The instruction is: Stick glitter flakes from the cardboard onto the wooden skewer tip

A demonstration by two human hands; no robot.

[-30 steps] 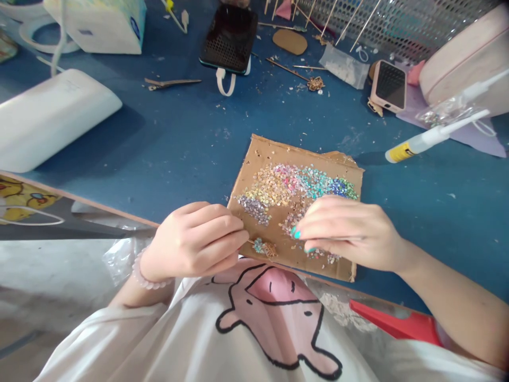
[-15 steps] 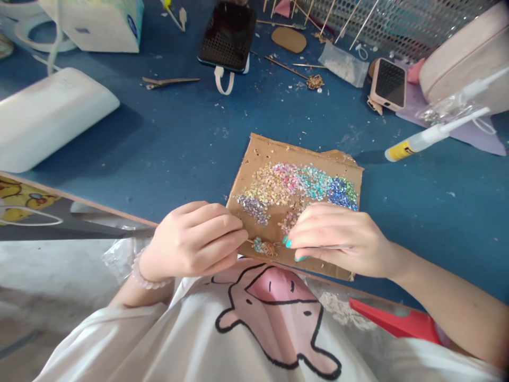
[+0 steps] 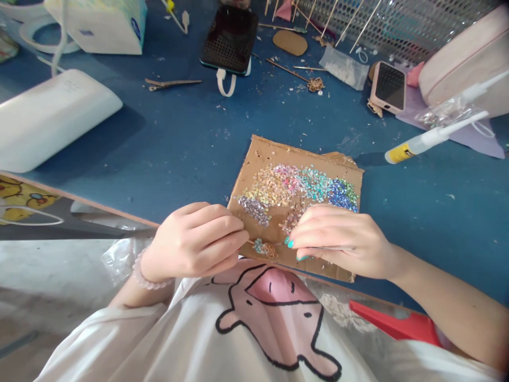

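Observation:
My left hand (image 3: 202, 239) is closed on the thin stem of a hair stick, whose gold filigree ornament (image 3: 265, 248) carries pale blue stones on its left part. Between the thumb and fingers of my right hand (image 3: 342, 239) is a pair of thin metal tweezers (image 3: 326, 248). Their tips point left, close to the ornament; whether they touch it I cannot tell. Under both hands lies a cardboard sheet (image 3: 264, 151) with small rhinestones (image 3: 312, 183) heaped by colour: grey, yellow, pink, turquoise, blue and green. My right hand covers part of them.
A glue bottle (image 3: 401, 152) with a long nozzle rests at the right near a phone (image 3: 388, 87). Farther back lie another hair stick (image 3: 294, 71), a black phone (image 3: 230, 40) and a metal clip (image 3: 173, 83). A white device (image 3: 59, 119) stands at the left.
Both hands keep nearly the same pose and hold the same things. The view has shifted very slightly; nothing else has visibly moved.

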